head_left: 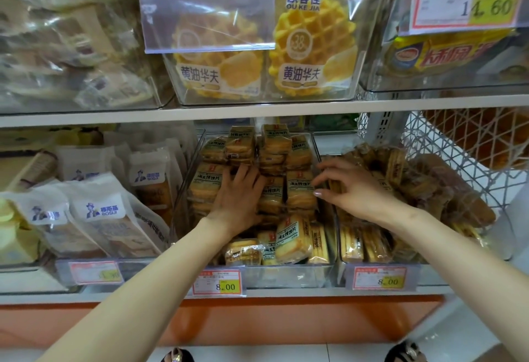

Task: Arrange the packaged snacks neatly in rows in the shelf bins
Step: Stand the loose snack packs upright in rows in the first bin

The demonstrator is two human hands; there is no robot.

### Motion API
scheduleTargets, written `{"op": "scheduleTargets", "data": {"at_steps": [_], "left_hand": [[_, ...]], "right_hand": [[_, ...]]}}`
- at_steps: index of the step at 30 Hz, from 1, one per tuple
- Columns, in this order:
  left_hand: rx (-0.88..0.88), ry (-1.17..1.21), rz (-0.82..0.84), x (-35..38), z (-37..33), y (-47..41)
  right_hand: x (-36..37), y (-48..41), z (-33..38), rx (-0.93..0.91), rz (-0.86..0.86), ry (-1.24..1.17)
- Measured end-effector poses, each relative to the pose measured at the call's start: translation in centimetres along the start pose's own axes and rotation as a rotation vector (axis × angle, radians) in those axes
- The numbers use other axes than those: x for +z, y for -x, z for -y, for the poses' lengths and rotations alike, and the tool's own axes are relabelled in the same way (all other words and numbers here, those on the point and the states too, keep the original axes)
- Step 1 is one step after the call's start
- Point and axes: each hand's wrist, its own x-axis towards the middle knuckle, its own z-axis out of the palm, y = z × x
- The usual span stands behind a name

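Note:
A clear middle bin (286, 276) on the lower shelf holds several small yellow toast-slice packets (300, 187), stacked in rows at the back and lying loose at the front (292, 238). My left hand (237, 198) lies flat with spread fingers on the left stack in this bin. My right hand (349, 187) reaches over the divider into the right bin (429, 264), fingers pinching a brown snack packet (335, 185) at its left edge. That bin is heaped with brown biscuit packets (429, 184) in disorder.
The left bin holds white bread bags (103, 213). Above the shelf board (257, 110) stand clear bins of waffle packs (312, 47). Price tags (217, 283) hang on the bin fronts. A white wire basket (458, 144) is at the right.

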Motion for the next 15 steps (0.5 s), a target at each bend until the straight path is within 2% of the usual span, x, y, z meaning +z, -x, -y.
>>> {"op": "scheduleTargets", "data": {"at_steps": [5,9,13,15], "left_hand": [[-0.057,0.056,-0.021,-0.1,-0.8,-0.6],[-0.113,0.075,-0.093,0.2,-1.3,-1.1],[0.012,0.118,0.033,0.0,-0.2,-1.1],[0.052,0.092,0.041,0.1,0.2,-0.8]], "right_hand": [[0.1,0.2,0.4,-0.045,-0.011,0.037],[0.1,0.3,1.0,-0.098,0.049,0.102],[-0.1,0.8,1.8,-0.169,0.167,0.200],[-0.1,1.1,2.4,-0.217,0.237,0.285]]}}
